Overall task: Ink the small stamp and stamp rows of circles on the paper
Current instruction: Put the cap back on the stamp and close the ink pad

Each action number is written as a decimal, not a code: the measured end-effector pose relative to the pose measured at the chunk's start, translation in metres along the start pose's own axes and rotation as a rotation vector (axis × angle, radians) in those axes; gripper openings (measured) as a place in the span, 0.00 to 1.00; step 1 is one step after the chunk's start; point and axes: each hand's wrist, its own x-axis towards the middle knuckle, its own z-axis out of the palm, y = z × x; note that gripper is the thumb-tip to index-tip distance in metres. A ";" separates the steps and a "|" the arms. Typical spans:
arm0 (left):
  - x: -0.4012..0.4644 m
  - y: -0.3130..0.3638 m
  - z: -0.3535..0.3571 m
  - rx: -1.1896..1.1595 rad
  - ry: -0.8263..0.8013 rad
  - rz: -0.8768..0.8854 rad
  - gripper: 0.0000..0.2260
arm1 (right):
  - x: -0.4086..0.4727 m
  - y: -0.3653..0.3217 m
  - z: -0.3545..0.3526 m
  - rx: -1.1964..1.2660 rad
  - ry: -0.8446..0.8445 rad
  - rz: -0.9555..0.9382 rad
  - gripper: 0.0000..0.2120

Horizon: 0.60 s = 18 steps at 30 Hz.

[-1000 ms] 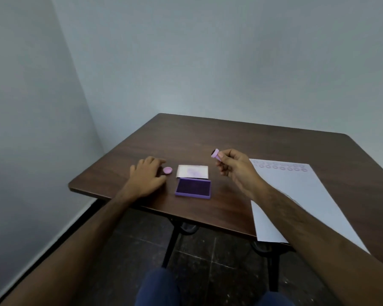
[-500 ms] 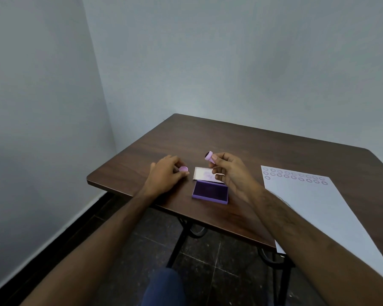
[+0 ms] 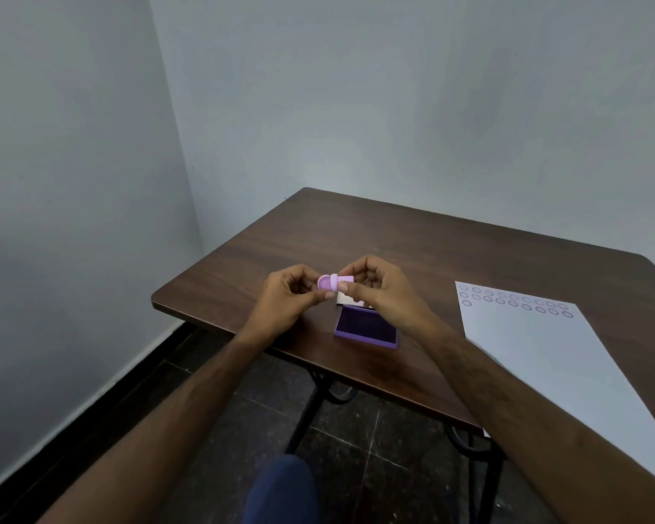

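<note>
Above the table's left part, my left hand (image 3: 286, 296) pinches a small pink round cap (image 3: 323, 283). My right hand (image 3: 380, 291) grips the small pink stamp (image 3: 343, 279) sideways, its end meeting the cap. Just below the hands lies the open purple ink pad (image 3: 367, 325), with its white lid (image 3: 343, 298) partly hidden behind my right fingers. At the right, the white paper (image 3: 556, 364) shows three rows of stamped circles (image 3: 515, 298) along its far edge.
The dark wooden table (image 3: 413, 240) stands in a corner of grey walls. Its near edge overhangs a dark tiled floor and black metal legs (image 3: 307, 414). The paper sticks out past the table's near edge. My knee (image 3: 284, 489) shows at the bottom.
My left hand lifted the pink cap from the table and came up to the stamp. My right hand turned the stamp sideways to meet it. The view shifted left.
</note>
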 end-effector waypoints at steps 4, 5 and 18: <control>0.000 0.000 -0.002 0.020 -0.022 0.000 0.08 | 0.001 -0.003 0.004 -0.024 0.015 -0.025 0.10; 0.000 0.000 -0.002 0.027 -0.022 0.002 0.09 | 0.002 -0.003 0.004 -0.032 0.020 -0.031 0.10; -0.004 0.005 -0.001 0.196 -0.015 0.038 0.07 | 0.004 -0.003 0.010 -0.365 0.102 -0.245 0.07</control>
